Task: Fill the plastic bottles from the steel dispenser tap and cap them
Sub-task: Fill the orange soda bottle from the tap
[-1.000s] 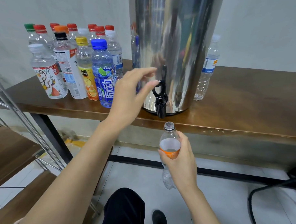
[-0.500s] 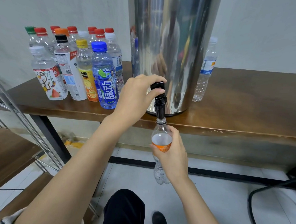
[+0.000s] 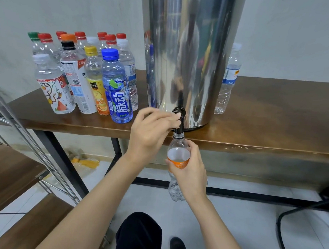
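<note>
Right hand (image 3: 188, 171) is wrapped tight around the open bottle (image 3: 178, 154), holding it upright below the table (image 3: 262, 127) edge, its mouth right up against the black tap (image 3: 179, 118) of the steel dispenser (image 3: 190, 50). Left hand (image 3: 150, 131) has its fingertips pinched on the tap lever. Capped bottles (image 3: 83, 75) crowd the tabletop to the left; one more bottle (image 3: 228, 80) stands right of the dispenser.

Brown wooden table (image 3: 272, 113): steel dispenser (image 3: 190, 56), capped bottle cluster (image 3: 83, 75) left, lone bottle (image 3: 228, 80) right.
</note>
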